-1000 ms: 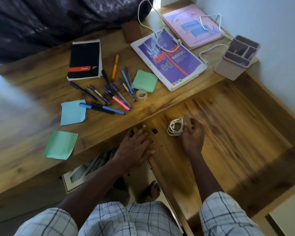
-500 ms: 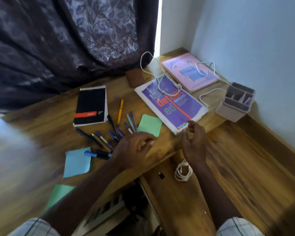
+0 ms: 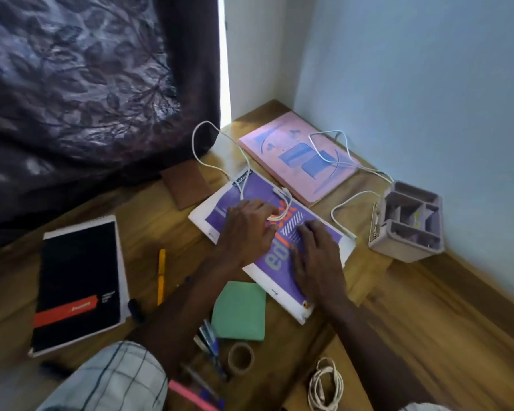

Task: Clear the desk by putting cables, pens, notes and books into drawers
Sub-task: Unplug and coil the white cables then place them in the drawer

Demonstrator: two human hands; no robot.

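Overhead, both hands on purple book, right hand flat, fingers straight, left hand fingers bent at white cable, grip unclear.

Title on purple book partly under left hand and right hand, pens mostly behind forearm, notebook label illegible

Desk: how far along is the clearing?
Looks done: one coiled cable lies on the lower wooden surface, possibly a drawer. In hand: the left hand is at the loose white cable on the purple book; the right hand rests on that book. Left: pink book, black notepad, orange pen, blue pens, green note, tape roll.
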